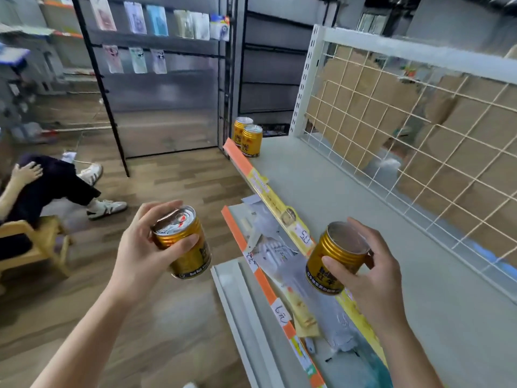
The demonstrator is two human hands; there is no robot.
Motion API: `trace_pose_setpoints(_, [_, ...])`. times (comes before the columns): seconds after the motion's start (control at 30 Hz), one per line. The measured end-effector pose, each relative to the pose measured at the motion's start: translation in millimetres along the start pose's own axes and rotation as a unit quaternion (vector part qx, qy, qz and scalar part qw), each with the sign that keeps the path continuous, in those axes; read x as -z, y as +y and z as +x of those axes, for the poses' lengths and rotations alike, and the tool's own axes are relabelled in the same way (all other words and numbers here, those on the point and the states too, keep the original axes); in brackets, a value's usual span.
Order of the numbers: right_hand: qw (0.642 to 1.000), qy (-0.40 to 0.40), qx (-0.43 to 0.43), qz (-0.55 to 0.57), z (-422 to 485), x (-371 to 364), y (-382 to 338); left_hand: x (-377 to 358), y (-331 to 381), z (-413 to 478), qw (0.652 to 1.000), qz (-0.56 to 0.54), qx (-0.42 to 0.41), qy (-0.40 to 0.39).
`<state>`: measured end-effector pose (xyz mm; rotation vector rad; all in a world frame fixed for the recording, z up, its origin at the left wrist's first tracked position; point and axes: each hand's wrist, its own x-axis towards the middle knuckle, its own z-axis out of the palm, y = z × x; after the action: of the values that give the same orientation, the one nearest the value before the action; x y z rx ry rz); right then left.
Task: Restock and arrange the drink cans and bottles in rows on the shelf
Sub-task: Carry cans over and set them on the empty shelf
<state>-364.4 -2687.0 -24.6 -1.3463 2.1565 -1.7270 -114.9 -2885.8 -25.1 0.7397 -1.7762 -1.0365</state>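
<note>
The left can [183,242], gold and tilted with its tab end up, is held in the left hand [140,247] over the floor. The right can [334,261], gold and tilted, is held in the right hand [375,275] at the front edge of the grey shelf [363,219]. A rear can [242,129] and a front can [251,142] are stood upright, touching, at its far left corner.

Wood-plank floor [167,191], black metal rack [99,79] with hanging packets [156,21], low wooden chair [47,239]

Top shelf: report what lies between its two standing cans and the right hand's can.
Head view: bare shelf board, edged by the price strip; nothing else.
</note>
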Motion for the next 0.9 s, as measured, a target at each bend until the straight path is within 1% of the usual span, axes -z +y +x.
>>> trace_pose_setpoints(0.3, [0.995,0.086,-0.04,-0.015,107,-94,11,0,-71,156,0.996,-0.038,-0.018,-0.079])
trace_pose_setpoints(0.53, [0.993,0.096,-0.065,-0.025,166,-133,25,-23,-99,237,0.987,-0.094,-0.006,-0.126])
trace_pose_setpoints(0.77, [0.991,0.11,-0.072,-0.023,239,-158,49,-58,-114,322,0.979,-0.105,-0.046,-0.172])
trace_pose_setpoints(0.9, [0.99,0.125,-0.069,-0.018,284,-164,63,-83,-113,375,0.966,-0.137,-0.072,-0.207])
